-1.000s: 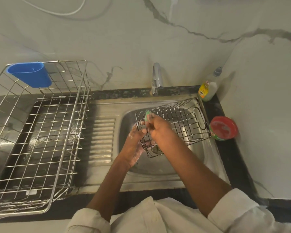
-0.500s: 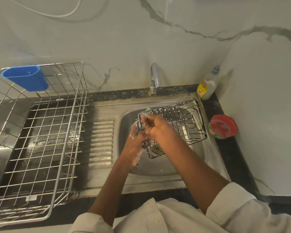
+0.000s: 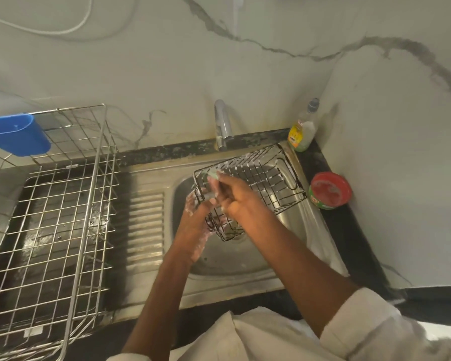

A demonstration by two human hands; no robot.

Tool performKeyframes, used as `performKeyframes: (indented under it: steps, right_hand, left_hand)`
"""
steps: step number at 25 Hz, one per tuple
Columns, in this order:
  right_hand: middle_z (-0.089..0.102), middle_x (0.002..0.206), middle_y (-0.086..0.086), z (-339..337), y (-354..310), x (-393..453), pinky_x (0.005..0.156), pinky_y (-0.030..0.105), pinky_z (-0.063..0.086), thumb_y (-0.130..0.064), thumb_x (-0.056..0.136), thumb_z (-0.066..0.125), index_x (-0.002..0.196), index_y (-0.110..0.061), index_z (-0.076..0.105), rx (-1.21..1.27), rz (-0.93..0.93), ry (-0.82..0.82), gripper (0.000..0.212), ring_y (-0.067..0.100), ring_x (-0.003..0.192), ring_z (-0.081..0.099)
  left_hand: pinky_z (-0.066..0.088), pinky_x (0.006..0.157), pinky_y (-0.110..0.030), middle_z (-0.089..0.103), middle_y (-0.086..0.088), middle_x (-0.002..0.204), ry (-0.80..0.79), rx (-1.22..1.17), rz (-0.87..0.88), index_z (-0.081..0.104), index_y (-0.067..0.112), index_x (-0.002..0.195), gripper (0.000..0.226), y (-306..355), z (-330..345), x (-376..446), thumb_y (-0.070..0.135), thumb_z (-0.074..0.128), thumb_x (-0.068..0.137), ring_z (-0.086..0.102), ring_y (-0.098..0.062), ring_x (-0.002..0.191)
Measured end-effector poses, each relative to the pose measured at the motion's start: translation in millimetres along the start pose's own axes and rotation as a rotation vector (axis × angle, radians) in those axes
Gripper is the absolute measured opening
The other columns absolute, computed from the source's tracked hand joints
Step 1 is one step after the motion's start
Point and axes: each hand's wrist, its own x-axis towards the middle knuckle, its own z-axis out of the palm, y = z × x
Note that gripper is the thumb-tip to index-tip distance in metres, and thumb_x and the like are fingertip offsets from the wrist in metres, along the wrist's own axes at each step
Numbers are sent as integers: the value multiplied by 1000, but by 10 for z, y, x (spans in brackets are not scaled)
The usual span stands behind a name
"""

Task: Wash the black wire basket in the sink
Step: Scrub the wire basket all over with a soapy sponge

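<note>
Black wire basket (image 3: 255, 188) tilted over the sink (image 3: 227, 259), far end up toward the tap (image 3: 223, 126), near corner down by the drain. Left hand (image 3: 198, 225), slick with suds, curled round the basket's near wall from outside. Right hand (image 3: 235, 196) closed on a pale green sponge (image 3: 213, 175), pressed against the upper rim wires.

Likely trouble from here:

- Slipping grip: soapy fingers on thin wire, so basket liable to twist free and drop into the basin.
- Sponge snagging on wire ends or crossings, tearing or jerking out of the fingers.
- Basket's raised far corner close to the dish soap bottle (image 3: 303, 131) and the red-lidded tub (image 3: 328, 190) on the counter (image 3: 349, 235); a hard scrub stroke rightward could knock either over.
- Suds left in the wire joints if rinsing is skipped; tap apparently not running, though hard to tell.
</note>
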Motion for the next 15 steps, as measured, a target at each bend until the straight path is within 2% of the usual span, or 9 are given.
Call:
performKeyframes:
  steps: [2, 4, 5, 7, 11, 13, 15]
  right_hand:
    - [76, 91, 17, -56, -14, 99, 80, 31, 61, 3, 88, 73, 91, 5, 70, -31, -30, 89, 4, 22, 80, 76]
    - [75, 106, 17, -44, -23, 107, 88, 35, 62, 1, 86, 75, 94, 4, 71, -55, -60, 161, 10, 26, 99, 74]
    - [74, 109, 17, -36, -27, 77, 88, 34, 62, 2, 85, 75, 96, 3, 71, -24, -79, 168, 12, 26, 102, 73]
    - [75, 109, 18, -71, -70, 13, 80, 29, 63, 3, 85, 76, 105, 4, 71, 34, -145, 139, 21, 25, 100, 75]
    - [74, 101, 15, -162, -160, 111, 76, 29, 62, -9, 79, 86, 99, 2, 73, -145, -172, 340, 26, 23, 86, 75]
    - [73, 109, 19, -155, -218, 117, 78, 31, 62, -8, 82, 84, 94, 3, 73, -77, -165, 286, 20, 27, 94, 74]
    - [73, 112, 19, -217, -225, 82, 86, 32, 62, -3, 86, 79, 94, 1, 72, 68, -214, 200, 11, 26, 102, 74]
  left_hand:
    - [60, 96, -46, 70, -1, 142, 6, -10, -26, 50, 28, 150, 70, -28, 60, -50, 35, 78, 86, 70, -22, 129]
    - [58, 100, -49, 70, -1, 143, 4, -10, -48, 49, 28, 150, 79, -62, 104, -41, 38, 83, 80, 70, -22, 129]
    - [58, 100, -50, 69, -2, 144, 4, -8, -42, 49, 27, 151, 82, -70, 99, -17, 38, 84, 78, 70, -23, 129]
    - [59, 98, -50, 67, -6, 147, 10, -24, -30, 48, 27, 152, 84, -65, 71, 45, 39, 85, 77, 69, -26, 130]
    - [55, 104, -57, 74, -7, 137, 6, -40, -45, 45, 22, 153, 73, -84, 59, 0, 31, 75, 87, 76, -30, 117]
    - [60, 97, -56, 75, -8, 135, 6, -48, -27, 49, 21, 149, 61, -85, 33, 21, 30, 67, 90, 77, -33, 114]
    - [61, 92, -56, 75, -12, 133, 73, -54, -28, 61, 23, 136, 45, -77, 16, 57, 30, 61, 91, 77, -38, 111]
